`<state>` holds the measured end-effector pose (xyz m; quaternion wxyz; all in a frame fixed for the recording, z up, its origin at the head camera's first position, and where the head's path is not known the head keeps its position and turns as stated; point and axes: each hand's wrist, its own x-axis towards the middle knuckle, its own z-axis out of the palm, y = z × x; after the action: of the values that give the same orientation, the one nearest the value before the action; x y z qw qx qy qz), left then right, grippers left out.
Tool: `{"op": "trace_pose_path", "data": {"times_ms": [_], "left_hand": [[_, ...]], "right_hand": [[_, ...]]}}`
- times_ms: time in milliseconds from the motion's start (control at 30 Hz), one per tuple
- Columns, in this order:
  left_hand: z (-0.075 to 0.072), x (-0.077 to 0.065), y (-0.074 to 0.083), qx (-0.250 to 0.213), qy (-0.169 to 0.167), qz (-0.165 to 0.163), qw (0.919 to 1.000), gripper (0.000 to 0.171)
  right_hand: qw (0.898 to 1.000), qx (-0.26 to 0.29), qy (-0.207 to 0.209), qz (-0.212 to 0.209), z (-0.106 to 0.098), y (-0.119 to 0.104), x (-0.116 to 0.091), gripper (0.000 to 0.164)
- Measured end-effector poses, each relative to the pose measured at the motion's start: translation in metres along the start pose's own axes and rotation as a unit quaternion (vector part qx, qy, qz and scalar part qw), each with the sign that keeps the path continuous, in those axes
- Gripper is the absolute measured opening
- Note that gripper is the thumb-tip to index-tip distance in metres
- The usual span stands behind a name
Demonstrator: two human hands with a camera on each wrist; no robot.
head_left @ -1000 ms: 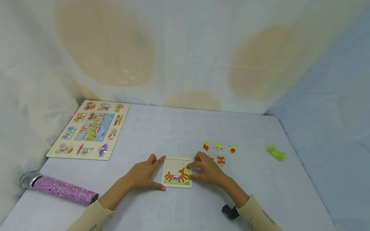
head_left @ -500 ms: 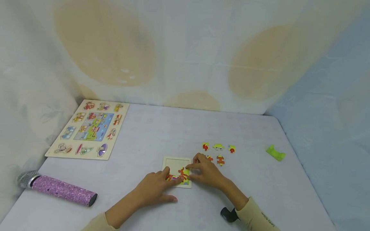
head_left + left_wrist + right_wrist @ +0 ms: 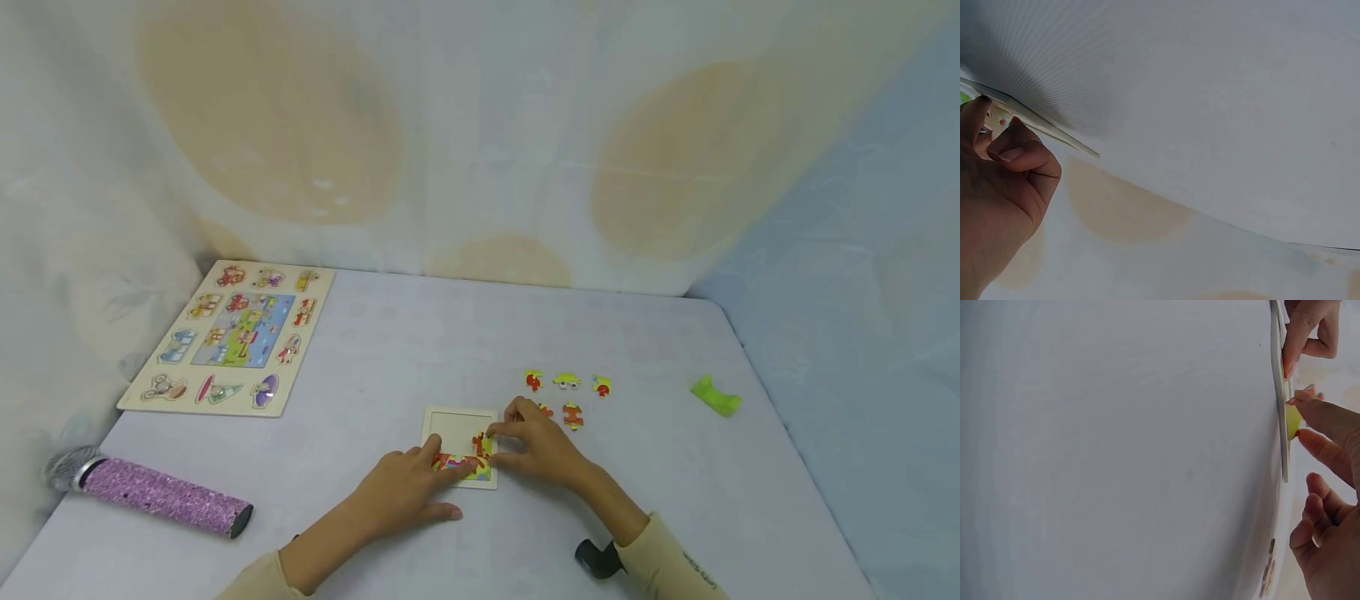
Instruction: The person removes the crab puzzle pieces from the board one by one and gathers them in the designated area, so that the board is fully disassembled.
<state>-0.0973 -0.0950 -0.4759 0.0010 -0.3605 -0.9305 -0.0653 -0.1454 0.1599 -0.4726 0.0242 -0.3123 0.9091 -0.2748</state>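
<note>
A small square wooden puzzle tray lies flat on the table, with red, yellow and rainbow picture pieces along its lower part. My left hand reaches over the tray's lower left, the index finger pressing on the pieces and the thumb resting apart on the table. At the tray's right side my right hand pinches a red and yellow puzzle piece between thumb and finger. In the right wrist view, that piece's yellow edge shows between the fingertips. Left fingers partly cover the placed pieces.
Several loose puzzle pieces lie just beyond my right hand, one partly hidden by it. A bright green curved object lies farther right. At left are a large picture puzzle board and a pink sequined microphone. A black object sits by the right sleeve.
My left hand has moved from the tray's left edge onto the placed pieces. The piece in my right fingers has lifted or shifted slightly to the upper right, away from the lower row.
</note>
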Motion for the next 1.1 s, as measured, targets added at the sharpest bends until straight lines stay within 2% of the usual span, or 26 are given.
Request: {"op": "trace_pose_path", "data": {"times_ms": [100,233,400,533,633,733,933,1100], "left_hand": [[-0.001,0.001,0.001,-0.003,0.002,0.002,1.0000,0.058],[-0.002,0.001,0.001,-0.020,-0.006,-0.004,0.9998,0.056],[-0.002,0.002,-0.002,-0.048,-0.016,0.001,0.9987,0.056],[-0.007,0.001,-0.009,-0.063,-0.014,0.010,0.9978,0.058],[-0.013,0.002,-0.019,-0.065,0.001,0.000,0.9979,0.061],[-0.019,0.005,-0.031,-0.059,0.010,-0.026,0.9978,0.071],[-0.015,0.006,-0.049,-0.072,-0.026,-0.088,0.9932,0.105],[-0.010,0.005,-0.053,-0.093,-0.038,-0.098,0.9902,0.119]], "right_hand": [[1.000,0.007,0.008,0.001,-0.002,0.001,-0.002,0.033],[1.000,0.011,-0.005,-0.002,0.000,0.000,0.000,0.035],[1.000,-0.010,-0.006,0.004,0.003,-0.003,0.002,0.041],[1.000,-0.018,-0.006,0.008,0.003,-0.004,0.002,0.039],[1.000,-0.020,-0.007,0.006,0.004,-0.004,0.003,0.038],[1.000,-0.020,0.003,0.004,0.004,-0.003,0.003,0.037],[1.000,-0.017,0.025,0.004,0.009,-0.002,0.002,0.035],[0.999,-0.013,0.040,0.005,0.013,-0.002,0.003,0.032]]}}
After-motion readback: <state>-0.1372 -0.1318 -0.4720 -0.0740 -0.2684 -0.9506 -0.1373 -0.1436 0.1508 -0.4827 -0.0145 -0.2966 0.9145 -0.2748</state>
